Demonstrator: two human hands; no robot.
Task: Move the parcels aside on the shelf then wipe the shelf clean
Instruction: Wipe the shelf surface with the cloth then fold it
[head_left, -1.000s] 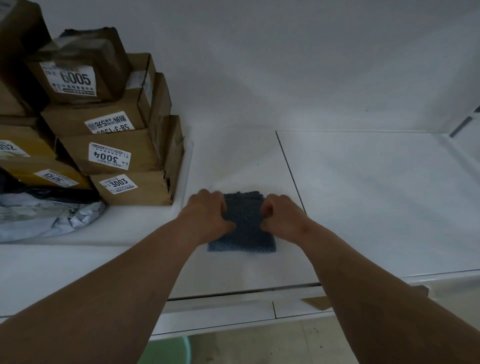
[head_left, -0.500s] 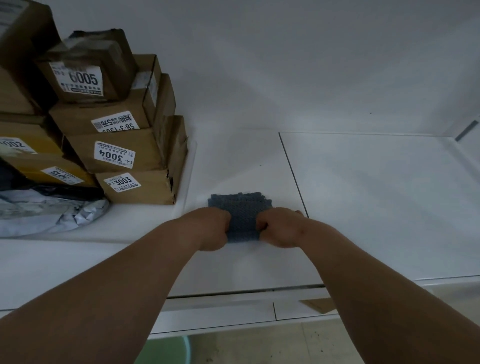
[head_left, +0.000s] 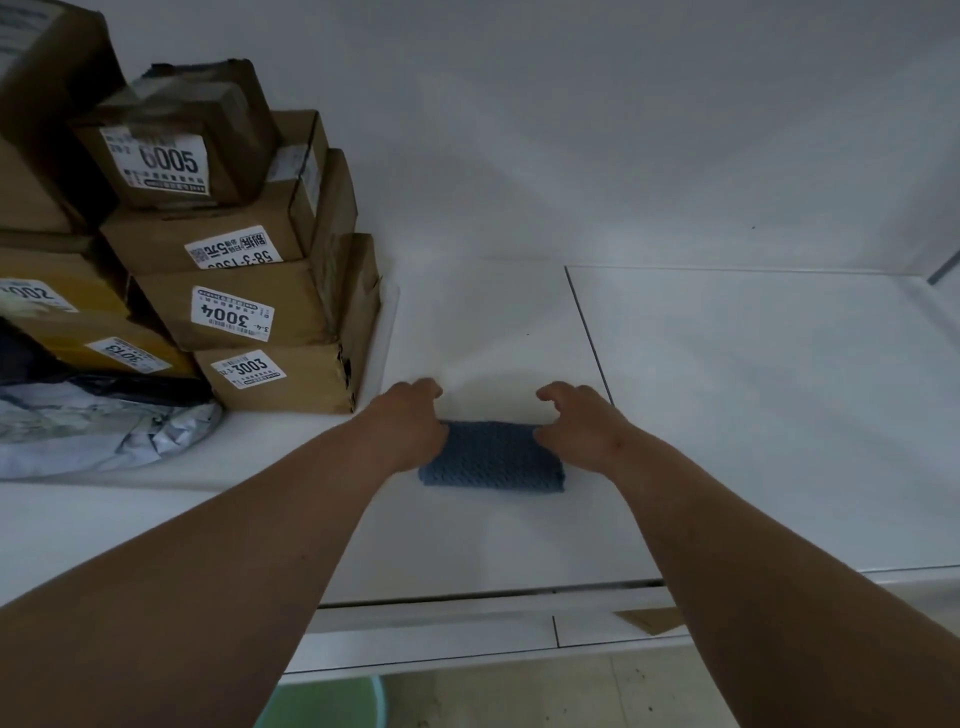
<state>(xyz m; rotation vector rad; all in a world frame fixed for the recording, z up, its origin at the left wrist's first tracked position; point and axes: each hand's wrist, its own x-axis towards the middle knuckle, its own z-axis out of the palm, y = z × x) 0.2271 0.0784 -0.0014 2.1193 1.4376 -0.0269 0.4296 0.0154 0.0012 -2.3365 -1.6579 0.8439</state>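
The light is dim and even, with a cool grey tone and no glare on the white shelf (head_left: 727, 415). Soft shadows lie under the hands and beside the parcels (head_left: 249, 312). Wide-angle distortion bends the edges, and the picture seems slightly soft overall

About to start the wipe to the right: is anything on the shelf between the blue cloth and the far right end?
Nothing visible. The folded blue cloth lies between the left hand and right hand, and the white shelf to its right is bare. The stacked parcels sit left of it.
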